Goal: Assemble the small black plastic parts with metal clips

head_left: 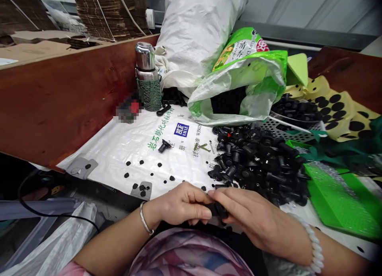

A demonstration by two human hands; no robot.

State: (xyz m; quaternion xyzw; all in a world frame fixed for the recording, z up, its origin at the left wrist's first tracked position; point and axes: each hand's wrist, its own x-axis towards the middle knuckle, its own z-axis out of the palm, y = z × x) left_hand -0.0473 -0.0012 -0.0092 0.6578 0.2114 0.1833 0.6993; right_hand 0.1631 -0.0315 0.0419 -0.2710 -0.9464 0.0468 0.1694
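Observation:
Close to my body, my left hand point(186, 204) is closed round a small black plastic part point(220, 209), its thumb lying along the near side. My right hand point(250, 212) meets it from the right, fingers bent over the same part. Much of the part is hidden by the fingers, so its full shape cannot be made out. Just beyond my right hand spreads a heap of black plastic parts point(259, 160). One similar black part point(164, 146) lies apart on the white printed sheet point(131, 148). Small black dots are scattered on that sheet.
A steel thermos point(147, 77) stands at the back left by the wooden side board point(74, 93). Behind are a green-white plastic bag point(238, 89) and a big white sack point(199, 33). To the right are a green tray point(337, 200) and a white perforated basket point(294, 125) of black parts.

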